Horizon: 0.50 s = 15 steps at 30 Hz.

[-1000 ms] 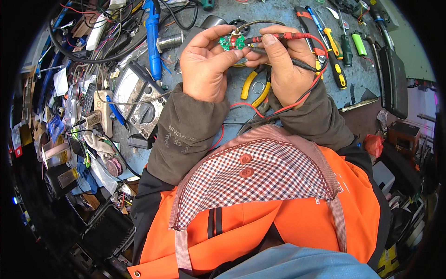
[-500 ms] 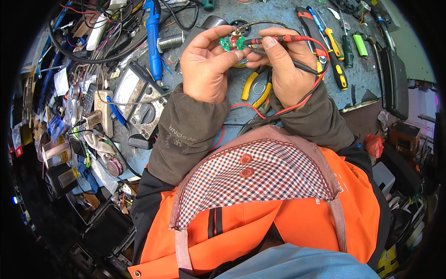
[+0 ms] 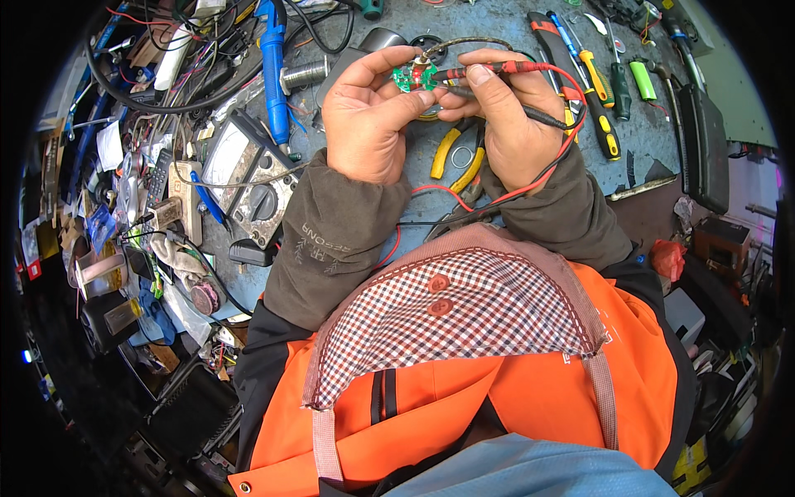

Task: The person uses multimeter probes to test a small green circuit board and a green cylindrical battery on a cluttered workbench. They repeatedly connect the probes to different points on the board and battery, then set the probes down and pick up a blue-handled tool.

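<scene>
My left hand (image 3: 368,120) pinches a small green circuit board (image 3: 405,76) between thumb and fingers, above the far part of the bench. A dark cable runs from the board's top toward the right. My right hand (image 3: 515,116) is closed around two test probes, a red one (image 3: 515,67) and a black one (image 3: 540,118). The red probe's dark front end points left and reaches the board's right edge; whether its tip touches cannot be told. My fingers partly hide the black probe's tip. The probes' red and black leads loop down past my right wrist.
Left of my arm lies an analogue multimeter (image 3: 261,199). Beyond it is a blue tubular tool (image 3: 272,74). Yellow-handled pliers (image 3: 445,153) lie beneath my hands. Several screwdrivers, one yellow and black (image 3: 604,124), and a green cylinder (image 3: 641,80) lie to the right. Clutter crowds the far left.
</scene>
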Each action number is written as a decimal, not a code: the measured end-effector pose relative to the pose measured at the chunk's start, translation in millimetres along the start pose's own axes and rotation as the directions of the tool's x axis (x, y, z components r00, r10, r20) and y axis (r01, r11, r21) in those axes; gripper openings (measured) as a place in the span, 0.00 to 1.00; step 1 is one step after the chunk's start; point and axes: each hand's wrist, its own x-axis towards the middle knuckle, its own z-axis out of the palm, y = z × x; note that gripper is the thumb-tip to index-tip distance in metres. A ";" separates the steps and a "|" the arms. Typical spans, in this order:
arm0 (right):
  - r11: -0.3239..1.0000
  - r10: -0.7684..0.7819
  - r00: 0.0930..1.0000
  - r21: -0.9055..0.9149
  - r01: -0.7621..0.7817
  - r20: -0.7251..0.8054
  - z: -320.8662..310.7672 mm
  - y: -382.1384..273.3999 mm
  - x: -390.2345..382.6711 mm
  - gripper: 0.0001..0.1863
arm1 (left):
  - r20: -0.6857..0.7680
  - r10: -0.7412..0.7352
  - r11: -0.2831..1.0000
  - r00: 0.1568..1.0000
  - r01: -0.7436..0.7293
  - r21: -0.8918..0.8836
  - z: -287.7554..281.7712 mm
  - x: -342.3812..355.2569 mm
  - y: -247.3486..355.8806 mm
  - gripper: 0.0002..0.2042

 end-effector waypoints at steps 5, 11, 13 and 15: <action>0.998 0.049 0.998 0.033 -0.048 -0.029 1.4 -2.3 0.8 0.12 | -0.006 -0.001 1.000 1.000 0.001 0.005 0.5 0.3 -0.6 0.22; 0.997 0.069 0.997 0.029 -0.068 -0.028 -0.4 -3.4 0.9 0.12 | -0.012 -0.003 1.000 1.000 0.003 0.006 1.4 0.7 -1.1 0.22; 0.997 0.073 0.997 0.029 -0.072 -0.023 -0.1 -2.8 1.1 0.12 | -0.019 0.007 1.000 1.000 -0.007 0.005 2.2 -0.3 -0.1 0.22; 0.995 0.087 0.996 0.054 -0.085 -0.033 2.7 -2.8 2.3 0.12 | -0.008 0.013 1.000 1.000 -0.013 -0.026 1.9 -1.6 1.9 0.23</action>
